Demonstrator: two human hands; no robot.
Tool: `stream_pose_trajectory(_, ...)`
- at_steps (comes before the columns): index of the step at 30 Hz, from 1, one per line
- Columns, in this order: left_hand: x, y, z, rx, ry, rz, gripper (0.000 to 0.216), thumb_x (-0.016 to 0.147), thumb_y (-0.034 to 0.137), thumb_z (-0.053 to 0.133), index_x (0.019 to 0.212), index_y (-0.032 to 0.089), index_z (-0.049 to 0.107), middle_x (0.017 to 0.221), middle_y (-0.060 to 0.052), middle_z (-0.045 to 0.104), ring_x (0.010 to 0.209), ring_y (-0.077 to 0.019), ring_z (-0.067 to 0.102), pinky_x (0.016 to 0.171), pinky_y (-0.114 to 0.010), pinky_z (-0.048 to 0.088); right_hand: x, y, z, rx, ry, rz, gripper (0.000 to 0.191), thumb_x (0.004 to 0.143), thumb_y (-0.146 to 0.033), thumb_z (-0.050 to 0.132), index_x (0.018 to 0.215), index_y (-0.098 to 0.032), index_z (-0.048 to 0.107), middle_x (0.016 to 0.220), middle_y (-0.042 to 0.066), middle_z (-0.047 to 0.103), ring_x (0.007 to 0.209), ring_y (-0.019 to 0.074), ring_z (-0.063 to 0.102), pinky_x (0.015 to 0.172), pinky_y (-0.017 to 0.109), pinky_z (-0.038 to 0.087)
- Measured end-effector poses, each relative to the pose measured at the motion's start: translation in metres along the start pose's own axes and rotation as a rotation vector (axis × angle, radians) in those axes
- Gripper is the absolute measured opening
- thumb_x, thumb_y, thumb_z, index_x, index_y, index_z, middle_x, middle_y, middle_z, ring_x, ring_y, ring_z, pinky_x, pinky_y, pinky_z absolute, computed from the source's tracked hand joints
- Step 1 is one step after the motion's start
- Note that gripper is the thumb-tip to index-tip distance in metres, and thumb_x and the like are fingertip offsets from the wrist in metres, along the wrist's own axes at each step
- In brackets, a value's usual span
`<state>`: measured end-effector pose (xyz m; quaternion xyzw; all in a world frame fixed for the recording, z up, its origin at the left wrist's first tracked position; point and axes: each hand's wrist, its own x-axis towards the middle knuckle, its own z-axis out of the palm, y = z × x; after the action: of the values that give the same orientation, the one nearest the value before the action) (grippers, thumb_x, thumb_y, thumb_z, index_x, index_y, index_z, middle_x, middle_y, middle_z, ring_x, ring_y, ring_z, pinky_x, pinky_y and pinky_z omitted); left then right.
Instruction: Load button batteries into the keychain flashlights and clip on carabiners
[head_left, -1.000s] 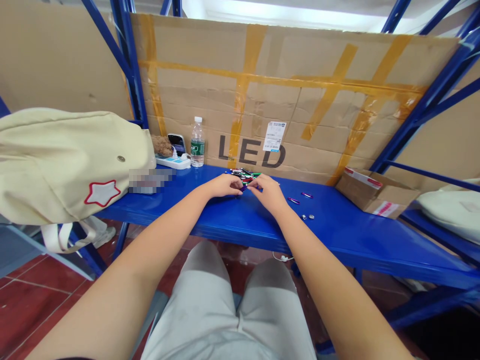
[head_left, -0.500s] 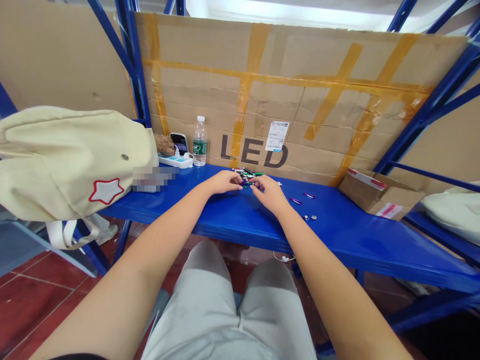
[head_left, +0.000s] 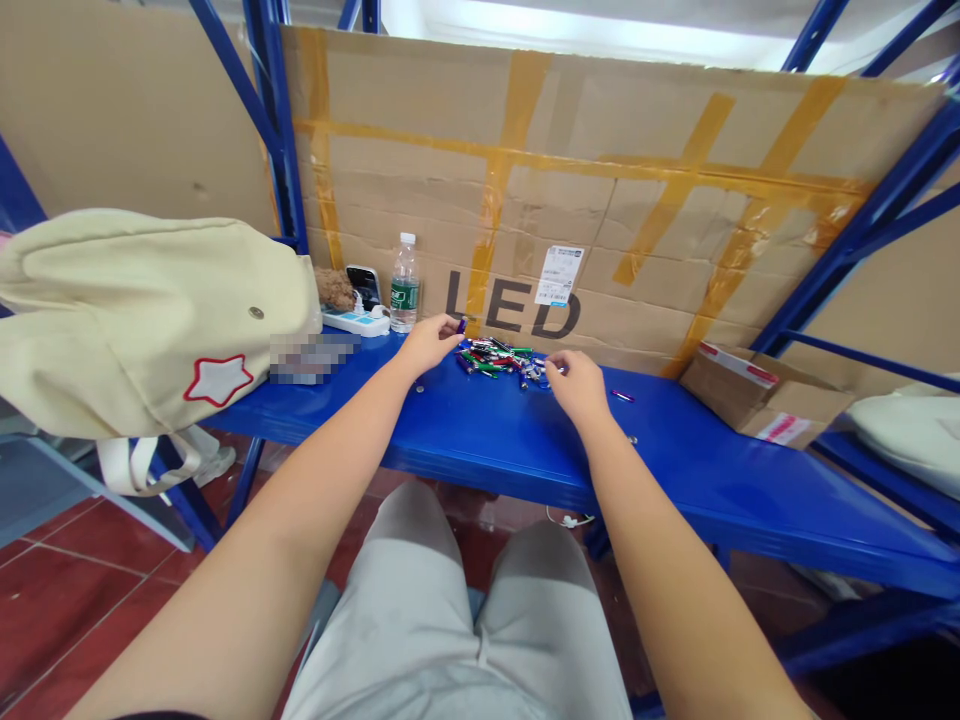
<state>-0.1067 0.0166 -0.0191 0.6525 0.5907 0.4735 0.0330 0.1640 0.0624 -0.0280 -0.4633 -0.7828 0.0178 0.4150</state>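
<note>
My left hand is raised over the left end of a loose pile of small shiny parts. Pinched between its thumb and fingers is a small purple tube-like piece. The pile mixes green, red, purple, blue and silver parts, too small to name singly. At the pile's right edge, my right hand has its thumb and fingertips brought together; what they hold, if anything, is too small to make out. One slim purple piece lies to the right of that hand.
On the blue table, a bottle, power strip and phone stand at back left. A cream bag is at left, an open cardboard box at right. Taped cardboard forms the back wall.
My hands have moved apart from over the pile, the left up and leftward with the purple piece, the right to the right. More of the pile now shows between them.
</note>
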Motion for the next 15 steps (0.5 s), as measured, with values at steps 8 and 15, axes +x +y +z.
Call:
stream_pose_trajectory(8,-0.009,0.007,0.012,0.154,-0.438,0.187,0.021,0.074,0.028,0.07,0.092,0.018,0.07,0.093,-0.003,0.073,0.087,-0.0191,0.066,0.078,-0.027,0.05,-0.005,0.061,-0.056,-0.057,-0.121,0.222,0.021,0.076,-0.034,0.059,0.08,-0.018,0.072,0.081,0.007,0.072,0.08,0.0232,0.065,0.075,0.034,0.048)
stream_pose_trajectory(15,-0.011,0.012,0.012,0.214,-0.482,0.168,0.026,0.078,0.031,0.067,0.099,0.018,0.07,0.101,-0.006,0.072,0.09,-0.0201,0.066,0.078,-0.027,0.048,-0.041,0.075,-0.065,0.029,-0.359,-0.065,0.027,0.071,-0.048,0.064,0.08,-0.025,0.075,0.09,0.005,0.071,0.089,0.0241,0.063,0.083,0.039,0.049)
